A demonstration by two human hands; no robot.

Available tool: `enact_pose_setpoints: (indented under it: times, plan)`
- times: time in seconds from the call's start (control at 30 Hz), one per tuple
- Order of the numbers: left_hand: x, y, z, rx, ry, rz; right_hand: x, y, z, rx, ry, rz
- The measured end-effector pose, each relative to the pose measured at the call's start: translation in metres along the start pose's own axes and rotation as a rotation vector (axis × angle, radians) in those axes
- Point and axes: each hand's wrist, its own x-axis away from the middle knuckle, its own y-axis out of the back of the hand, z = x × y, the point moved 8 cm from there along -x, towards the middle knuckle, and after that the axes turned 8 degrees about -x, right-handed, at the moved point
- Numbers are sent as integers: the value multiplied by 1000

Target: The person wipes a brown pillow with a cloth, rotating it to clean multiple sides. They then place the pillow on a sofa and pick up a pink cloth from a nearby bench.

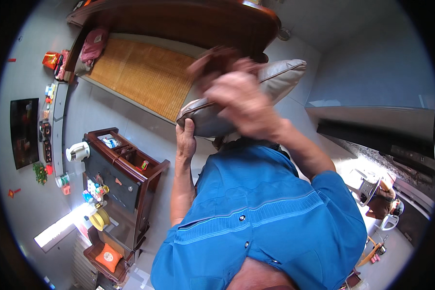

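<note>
A grey leather-like cushion (208, 121) with dark piping is held tilted in front of my chest. My left hand (186, 139) grips its left corner, with the thumb on the near face. My right hand (244, 103) is blurred over the middle of the cushion and hides part of it. From its fingers a reddish-brown cloth (217, 67), also blurred, fans out above the cushion. Whether the cloth touches the cushion cannot be told. Beyond both hands lies the woven bamboo mat (141, 76) on a wooden sofa (181, 21).
A pink bag (94, 45) rests at the sofa's far left end. To the left stands a dark wooden coffee table (110, 174) with a white kettle (78, 151) and small items. An orange cushion (108, 257) lies on a wooden chair. Another person (382, 203) is at the right.
</note>
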Motion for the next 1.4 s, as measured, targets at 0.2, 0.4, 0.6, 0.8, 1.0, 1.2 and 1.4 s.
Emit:
enact_pose_setpoints:
  times: [0.2,0.4,0.6,0.8,1.0,1.2,1.4]
  plan:
    - [2,33,13,-101,46,-235,20,-41,-36,127,-4,142]
    - [-5,22,-6,-208,10,-167,73,88,-114,740,-343,-159]
    - [-24,47,25,-136,128,-319,116,101,-154,357,-739,-511]
    - [6,53,9,-86,322,-522,119,87,-137,-61,-745,-805]
    - [-49,84,20,285,238,-359,104,58,-99,-236,-786,-324]
    - [-68,71,26,177,289,-730,107,-17,-59,-288,-639,-159]
    - [-4,42,36,95,263,-715,107,-24,-57,-309,-650,-250]
